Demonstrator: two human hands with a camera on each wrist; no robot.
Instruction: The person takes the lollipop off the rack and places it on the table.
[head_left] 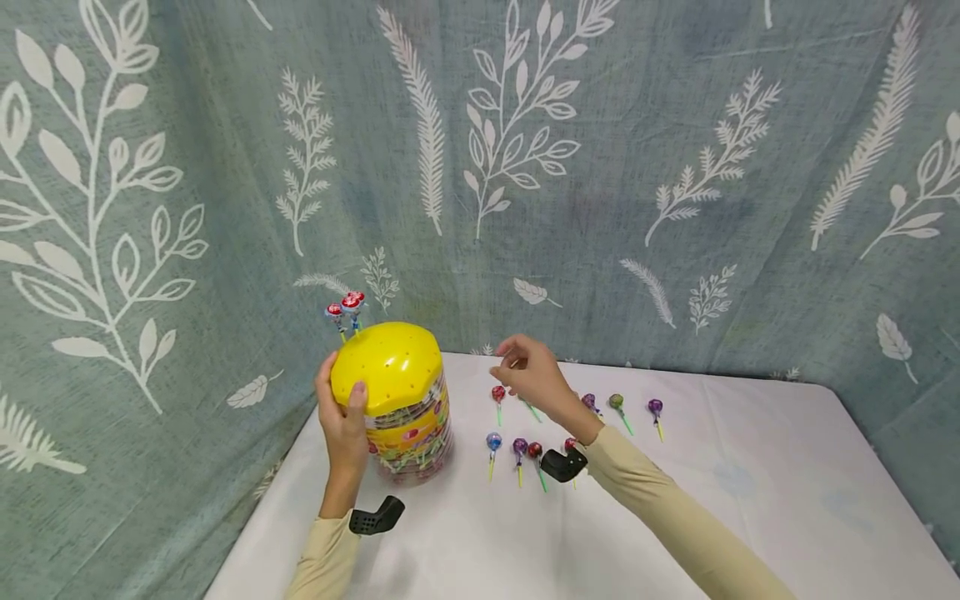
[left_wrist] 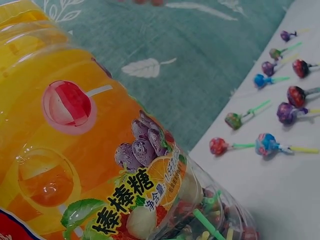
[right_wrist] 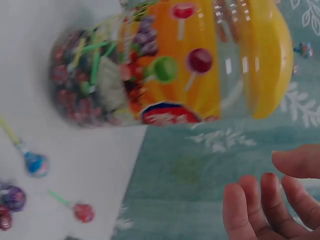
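Note:
A clear plastic jar [head_left: 411, 435] with a yellow lid [head_left: 390, 354] and a yellow-orange label [left_wrist: 45, 105] stands on the table. Lollipops lie in its bottom, as the right wrist view [right_wrist: 82, 82] shows through the wall. My left hand [head_left: 344, 425] grips the jar at its lid, thumb on the near edge and fingers round the left side. A few red-and-blue lollipops [head_left: 351, 303] stand upright in the small holes at the lid's far edge. To the right of the jar, my right hand [head_left: 534, 377] hangs in the air above the lollipops, fingers loosely bent and holding nothing.
Several wrapped lollipops lie in two loose rows right of the jar, among them a blue one [head_left: 492, 442], a green one [head_left: 617, 402] and a purple one [head_left: 656, 407]. The white-covered table [head_left: 675, 517] meets a leaf-patterned curtain [head_left: 600, 275] at the back.

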